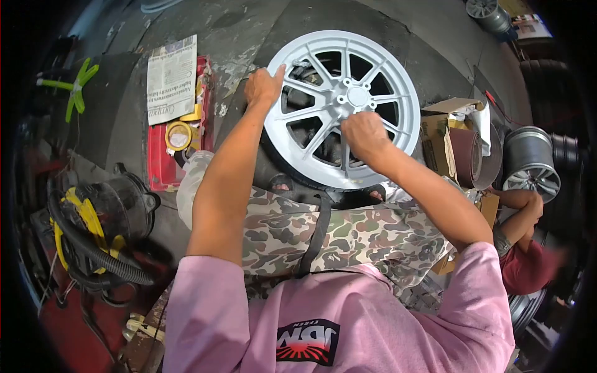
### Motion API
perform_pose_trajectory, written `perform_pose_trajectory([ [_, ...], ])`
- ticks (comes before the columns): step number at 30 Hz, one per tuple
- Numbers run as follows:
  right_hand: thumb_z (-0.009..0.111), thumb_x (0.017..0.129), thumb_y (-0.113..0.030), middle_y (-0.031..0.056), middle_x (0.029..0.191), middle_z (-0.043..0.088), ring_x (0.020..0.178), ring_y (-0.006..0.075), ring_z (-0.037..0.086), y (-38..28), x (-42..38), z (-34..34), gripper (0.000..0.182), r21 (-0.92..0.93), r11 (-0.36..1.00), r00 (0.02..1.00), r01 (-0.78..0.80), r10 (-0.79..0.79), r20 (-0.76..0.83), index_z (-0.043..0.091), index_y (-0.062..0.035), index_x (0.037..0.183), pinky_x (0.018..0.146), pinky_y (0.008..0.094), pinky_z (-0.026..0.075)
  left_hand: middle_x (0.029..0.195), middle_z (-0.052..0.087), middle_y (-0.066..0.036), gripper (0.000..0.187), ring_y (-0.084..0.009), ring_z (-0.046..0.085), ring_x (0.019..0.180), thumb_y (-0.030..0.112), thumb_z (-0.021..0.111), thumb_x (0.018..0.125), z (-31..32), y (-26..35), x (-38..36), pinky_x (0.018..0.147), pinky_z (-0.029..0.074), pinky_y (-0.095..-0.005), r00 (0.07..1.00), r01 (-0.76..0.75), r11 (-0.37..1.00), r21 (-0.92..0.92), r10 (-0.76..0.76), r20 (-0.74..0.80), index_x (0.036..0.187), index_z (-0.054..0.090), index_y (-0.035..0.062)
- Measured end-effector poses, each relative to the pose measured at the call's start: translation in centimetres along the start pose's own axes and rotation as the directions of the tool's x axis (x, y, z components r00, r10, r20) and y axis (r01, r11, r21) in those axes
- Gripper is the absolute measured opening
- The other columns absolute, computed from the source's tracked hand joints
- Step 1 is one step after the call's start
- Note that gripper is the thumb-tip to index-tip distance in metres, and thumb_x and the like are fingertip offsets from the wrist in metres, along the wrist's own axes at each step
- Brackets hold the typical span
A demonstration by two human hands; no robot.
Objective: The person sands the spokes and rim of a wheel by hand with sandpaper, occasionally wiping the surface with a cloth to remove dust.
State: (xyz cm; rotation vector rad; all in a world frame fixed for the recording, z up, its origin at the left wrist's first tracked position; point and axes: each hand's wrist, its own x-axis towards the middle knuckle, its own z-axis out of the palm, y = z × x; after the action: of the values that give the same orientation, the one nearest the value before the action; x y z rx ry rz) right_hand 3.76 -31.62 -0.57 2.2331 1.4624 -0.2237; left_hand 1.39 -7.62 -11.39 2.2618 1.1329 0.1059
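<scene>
A light grey multi-spoke wheel rim lies face up in front of me, with a dark tire edge showing under its lower side. My left hand is closed on the rim's left outer edge, thumb pointing up. Just below the round hub, my right hand is curled into a fist against the spokes. Whatever its fingers may hold is hidden from view.
To the left, a red tray carries a newspaper and a roll of yellow tape. A black-and-yellow shop vacuum stands lower left. On the right are a cardboard box, a brown abrasive roll, wheel rims and another person.
</scene>
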Motion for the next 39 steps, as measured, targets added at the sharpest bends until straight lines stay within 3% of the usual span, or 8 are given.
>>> perform_pose_trajectory([
  [4,0.06,0.081,-0.011,0.0128,0.075,0.071,0.074,0.0256,0.072,4.6,-2.2,-2.8,0.016,0.049,0.99,0.978,0.129,-0.119,-0.172,0.071,-0.0092,0.07,0.063,0.037,0.056,0.105,0.069,-0.027,0.061,-0.0411,0.066,0.103,0.057,0.059,0.089,0.1,0.0,-0.1,0.088,0.053,-0.0479,1.0,-0.007,1.0,-0.005,0.007,0.017,0.102,0.072,-0.0018],
  [7,0.06,0.08,-0.01,0.0129,0.07,0.069,0.07,0.026,0.07,4.0,-2.0,-1.1,0.014,0.043,0.984,0.974,0.171,-0.162,-0.159,0.07,-0.0096,0.07,0.061,0.0366,0.055,0.104,0.068,-0.03,0.072,-0.0426,0.066,0.102,0.062,0.055,0.089,0.0,-0.1,0.0,0.089,0.052,-0.0488,0.999,-0.031,0.999,-0.041,0.032,0.032,0.103,0.07,-0.0078],
  [14,0.063,0.081,-0.015,0.003,0.073,0.071,0.073,0.0201,0.072,0.1,1.1,3.6,0.013,-0.184,0.96,0.978,0.209,-0.206,0.037,0.071,-0.0151,0.07,0.062,0.0328,0.053,0.101,0.07,-0.024,0.055,-0.0398,0.068,0.099,0.053,0.061,0.09,-0.2,-0.1,-0.2,0.085,0.054,-0.0475,1.0,-0.001,0.998,-0.068,0.002,0.01,0.1,0.072,0.0004],
  [15,0.06,0.081,-0.012,0.0095,0.07,0.069,0.07,0.0233,0.07,1.3,0.7,3.0,0.014,-0.094,0.965,0.966,0.246,-0.252,-0.058,0.068,-0.0115,0.069,0.062,0.0342,0.053,0.101,0.07,-0.024,0.054,-0.0399,0.068,0.099,0.053,0.062,0.09,-0.1,-0.2,-0.3,0.085,0.054,-0.0474,1.0,-0.011,0.997,-0.082,0.013,0.024,0.099,0.072,0.0007],
  [17,0.06,0.081,-0.011,0.0091,0.07,0.069,0.069,0.0235,0.07,2.4,0.4,1.5,0.012,-0.104,0.962,0.968,0.251,-0.253,0.001,0.069,-0.0108,0.072,0.061,0.0345,0.053,0.103,0.068,-0.029,0.067,-0.0444,0.066,0.099,0.059,0.057,0.089,0.0,-0.6,-0.1,0.085,0.052,-0.0507,0.998,-0.014,0.992,-0.127,0.02,0.051,0.101,0.07,-0.0054],
  [20,0.061,0.082,-0.014,0.0052,0.074,0.071,0.075,0.0205,0.071,1.3,0.4,1.9,0.014,-0.155,0.971,0.983,0.185,-0.183,0.023,0.071,-0.0161,0.072,0.064,0.0333,0.053,0.099,0.071,-0.023,0.052,-0.0392,0.068,0.097,0.052,0.063,0.089,-0.6,0.3,-0.7,0.084,0.054,-0.047,0.999,0.024,0.995,-0.101,-0.02,0.034,0.096,0.073,0.0015],
  [35,0.061,0.081,-0.011,0.0071,0.071,0.069,0.071,0.0231,0.071,1.9,1.2,3.7,0.01,-0.07,0.98,0.982,0.187,-0.189,-0.017,0.07,-0.0126,0.077,0.062,0.0338,0.055,0.094,0.071,-0.025,0.053,-0.0406,0.068,0.094,0.052,0.062,0.09,-0.2,-0.1,-0.6,0.082,0.054,-0.0478,1.0,-0.022,0.995,-0.093,0.02,-0.019,0.092,0.073,-0.0001],
  [39,0.055,0.085,-0.012,0.0113,0.065,0.063,0.064,0.027,0.066,3.3,0.4,2.6,0.012,-0.02,0.969,0.955,0.245,-0.245,-0.167,0.065,-0.0075,0.08,0.06,0.039,0.052,0.094,0.071,-0.025,0.053,-0.0405,0.068,0.093,0.052,0.062,0.09,0.2,-0.2,-0.6,0.082,0.054,-0.0476,0.999,-0.039,0.994,-0.103,0.037,-0.017,0.092,0.073,0.0],
])
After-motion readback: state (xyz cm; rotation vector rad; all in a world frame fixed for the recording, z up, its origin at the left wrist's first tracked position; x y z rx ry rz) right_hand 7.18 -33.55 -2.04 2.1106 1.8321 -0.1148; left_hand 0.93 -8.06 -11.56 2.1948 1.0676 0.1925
